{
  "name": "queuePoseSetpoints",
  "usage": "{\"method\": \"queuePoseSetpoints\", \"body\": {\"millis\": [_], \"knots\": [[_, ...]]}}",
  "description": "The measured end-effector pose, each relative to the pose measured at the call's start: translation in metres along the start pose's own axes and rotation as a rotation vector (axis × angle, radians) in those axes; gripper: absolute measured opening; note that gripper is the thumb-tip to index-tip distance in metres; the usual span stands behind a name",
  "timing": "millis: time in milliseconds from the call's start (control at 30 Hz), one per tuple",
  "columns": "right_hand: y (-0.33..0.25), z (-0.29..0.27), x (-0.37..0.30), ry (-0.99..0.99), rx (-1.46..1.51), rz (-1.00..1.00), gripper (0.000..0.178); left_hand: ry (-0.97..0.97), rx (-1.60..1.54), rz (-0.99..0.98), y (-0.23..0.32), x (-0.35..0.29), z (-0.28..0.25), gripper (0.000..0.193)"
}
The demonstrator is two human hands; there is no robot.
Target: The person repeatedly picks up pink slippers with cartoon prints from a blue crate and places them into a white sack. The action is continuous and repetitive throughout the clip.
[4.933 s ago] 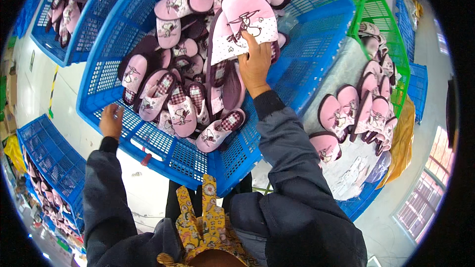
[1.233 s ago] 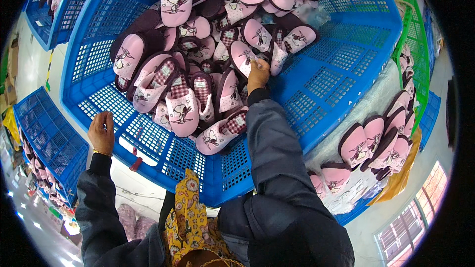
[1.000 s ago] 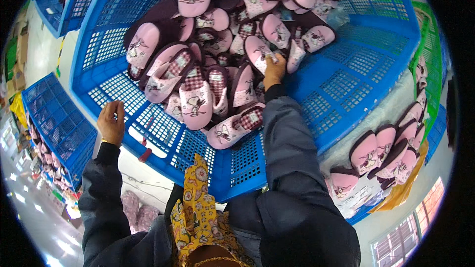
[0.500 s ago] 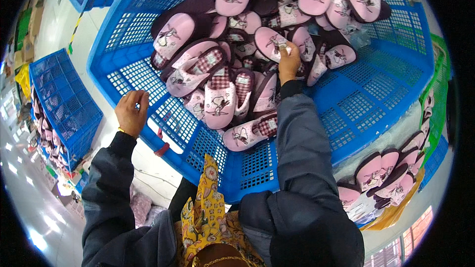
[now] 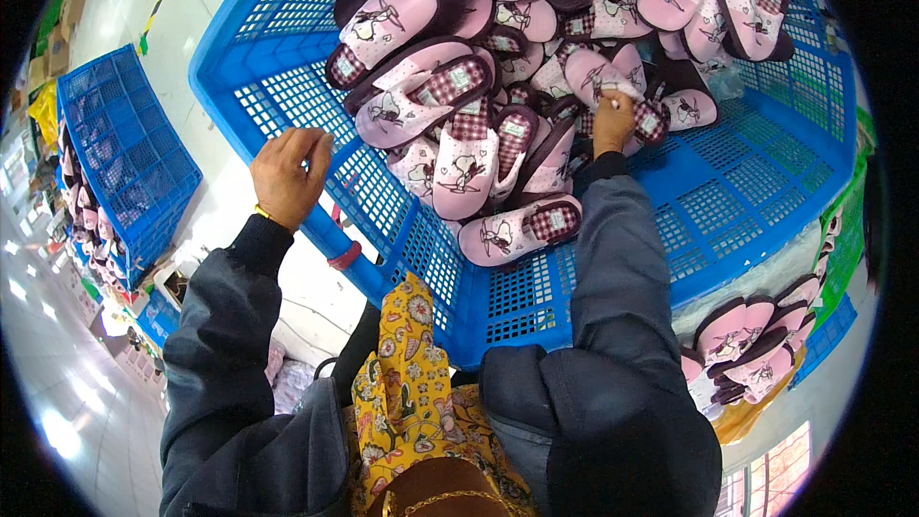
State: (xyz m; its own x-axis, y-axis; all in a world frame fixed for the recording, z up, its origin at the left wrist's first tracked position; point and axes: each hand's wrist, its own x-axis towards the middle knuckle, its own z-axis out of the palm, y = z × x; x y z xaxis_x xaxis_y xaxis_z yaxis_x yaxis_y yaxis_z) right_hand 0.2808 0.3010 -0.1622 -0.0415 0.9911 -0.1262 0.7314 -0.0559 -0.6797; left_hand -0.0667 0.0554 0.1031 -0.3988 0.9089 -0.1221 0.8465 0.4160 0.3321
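A large blue plastic crate [image 5: 335, 247] holds a heap of pink slippers with dark soles, checked insoles and a printed cartoon dog. My right hand [image 5: 613, 126] reaches into the heap, its fingers closed on a pink slipper [image 5: 586, 73]; part of that slipper is behind the hand. Below the hand, a single slipper [image 5: 512, 232] lies on its side against the crate's near wall. My left hand [image 5: 290, 177] hovers by the crate's left rim with curled fingers pinched together. Whatever may be between those fingertips is too small to make out.
To the left stands another blue crate [image 5: 129, 158] with slippers beside it. More pink slippers [image 5: 742, 330] are stacked at the lower right, outside the crate, near a green crate [image 5: 847, 196]. A red tie [image 5: 345, 256] is wrapped round the near-left rim.
The slipper in my right hand has turned, and its checked insole now shows at the right. The whole view has shifted, so the crate sits further right. My left hand stays near the rim.
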Motion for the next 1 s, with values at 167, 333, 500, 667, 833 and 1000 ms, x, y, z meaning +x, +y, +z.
{"method": "queuePoseSetpoints", "body": {"millis": [167, 333, 500, 667, 833, 1000], "knots": [[-0.066, -0.023, -0.004, 0.018, 0.187, -0.205, 0.011, 0.005, 0.002, -0.01, -0.003, 0.001, -0.002, 0.008], [-0.115, -0.037, -0.034, -0.127, 0.216, -0.193, 0.015, 0.019, -0.007, 0.003, -0.002, -0.002, -0.001, 0.009], [-0.14, -0.061, -0.06, -0.209, 0.142, -0.36, 0.028, -0.026, 0.031, -0.014, -0.001, -0.001, 0.002, 0.01], [-0.141, -0.106, -0.076, -0.295, -0.008, -0.431, 0.031, -0.312, 0.088, 0.038, 0.012, 0.012, 0.008, 0.024], [-0.142, -0.149, -0.093, -0.41, -0.065, -0.478, 0.028, -0.536, -0.179, 0.191, 0.04, 0.022, 0.091, 0.039], [-0.125, -0.171, -0.114, -0.466, -0.053, -0.444, 0.026, -0.662, -0.028, 0.089, 0.06, 0.014, 0.147, 0.043]]}}
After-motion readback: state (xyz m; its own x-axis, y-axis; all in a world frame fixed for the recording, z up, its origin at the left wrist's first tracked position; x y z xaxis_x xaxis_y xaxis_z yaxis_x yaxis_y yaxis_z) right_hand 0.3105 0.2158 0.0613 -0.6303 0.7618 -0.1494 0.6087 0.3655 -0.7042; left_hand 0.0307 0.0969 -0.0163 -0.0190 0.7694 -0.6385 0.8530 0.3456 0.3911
